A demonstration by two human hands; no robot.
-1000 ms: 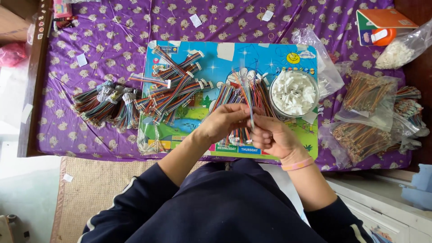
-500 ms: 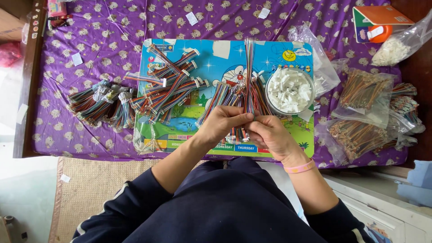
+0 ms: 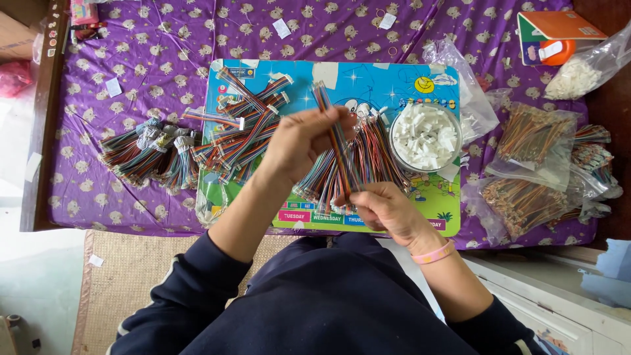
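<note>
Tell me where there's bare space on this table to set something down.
Bare purple cloth runs along the far edge beyond the blue mat, dotted with small paper scraps. Crowded: wire bundles on the left, the bowl of white connectors, and bagged wires on the right.

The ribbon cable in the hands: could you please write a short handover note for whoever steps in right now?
Left hand: fingers pinch the upper part of one rainbow ribbon cable, held above the board.
Right hand: fingers pinch the same cable's lower end.
Things: a loose cable pile lies under the hands on the blue picture board; cables with white ends lie to the left; tied bundles sit on the purple cloth; a bowl of white connectors stands to the right; bagged cables lie further right.
Done: several bundles tied.
Left: the loose pile and bags.
</note>
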